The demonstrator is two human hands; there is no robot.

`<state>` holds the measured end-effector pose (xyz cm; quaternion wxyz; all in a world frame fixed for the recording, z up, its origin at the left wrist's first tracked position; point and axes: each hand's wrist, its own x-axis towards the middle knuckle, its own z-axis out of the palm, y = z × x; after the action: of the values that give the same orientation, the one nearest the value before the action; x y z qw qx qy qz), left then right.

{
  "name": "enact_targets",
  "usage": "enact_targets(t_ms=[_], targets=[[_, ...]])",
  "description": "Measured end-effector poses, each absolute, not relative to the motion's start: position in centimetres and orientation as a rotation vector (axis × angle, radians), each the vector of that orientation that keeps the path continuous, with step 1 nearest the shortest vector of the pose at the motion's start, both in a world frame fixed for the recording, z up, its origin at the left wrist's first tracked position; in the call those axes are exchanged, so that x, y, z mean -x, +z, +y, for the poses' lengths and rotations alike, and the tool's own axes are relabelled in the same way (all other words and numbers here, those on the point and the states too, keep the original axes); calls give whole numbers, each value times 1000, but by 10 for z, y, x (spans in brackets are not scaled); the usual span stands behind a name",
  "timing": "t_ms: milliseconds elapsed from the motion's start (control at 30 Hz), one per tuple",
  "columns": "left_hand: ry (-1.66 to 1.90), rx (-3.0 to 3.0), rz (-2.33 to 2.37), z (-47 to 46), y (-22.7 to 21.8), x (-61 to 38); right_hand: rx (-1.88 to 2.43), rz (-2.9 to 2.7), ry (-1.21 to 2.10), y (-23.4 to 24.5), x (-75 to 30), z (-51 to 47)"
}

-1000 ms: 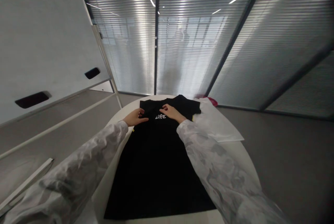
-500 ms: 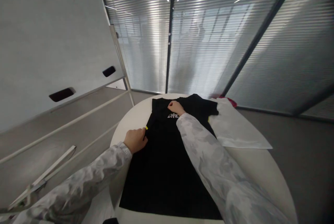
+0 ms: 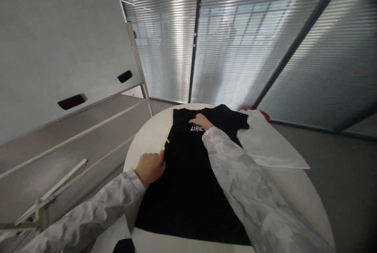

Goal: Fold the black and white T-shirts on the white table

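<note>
A black T-shirt (image 3: pixel 188 190) lies spread on a round white table, its collar end away from me and its hem near me. White lettering on its chest is partly covered by my right hand (image 3: pixel 202 121). That hand rests on the upper chest with thumb and finger closed on the cloth. My left hand (image 3: pixel 150 168) is closed on the shirt's left side edge, below the left sleeve. Yellow trim shows just above those fingers. A further bit of yellow is at the right sleeve opening.
White cloth (image 3: pixel 273 147) with a red part lies on the table's (image 3: pixel 144 135) right side, partly beside the shirt's right sleeve. A whiteboard (image 3: pixel 67 48) on a metal frame stands at left. Ribbed glass panels (image 3: pixel 235 48) rise behind the table. Something black (image 3: pixel 124 246) shows at the bottom edge.
My left hand has slid a little down along the shirt's side edge, and more yellow trim shows. My right hand stays at the chest, its fingers slightly shifted. The view has tilted slightly.
</note>
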<state>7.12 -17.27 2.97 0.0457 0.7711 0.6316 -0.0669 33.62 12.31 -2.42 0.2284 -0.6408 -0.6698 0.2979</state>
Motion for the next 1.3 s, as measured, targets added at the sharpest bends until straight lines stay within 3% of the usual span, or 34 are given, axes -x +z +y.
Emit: enact_targets(t_ms=[200,400,633,1133,1300], targets=[[-271,-2312,1878,-191,35,-67,1740,-1773,823,-17,-335,123],[-55,-2298,1795,-205,41,-103,1752,-1662,739,-11,-338,124],[89,-2323,1527,-209,21,-138,1739,-1813,865,-20,-350,118],[404,-2266,1182,-206,25,-149,1808,-1943,345,-16,-359,108],[714,-2216,1336,-125,11,-112,1428,-2412,43,-18,-355,87]])
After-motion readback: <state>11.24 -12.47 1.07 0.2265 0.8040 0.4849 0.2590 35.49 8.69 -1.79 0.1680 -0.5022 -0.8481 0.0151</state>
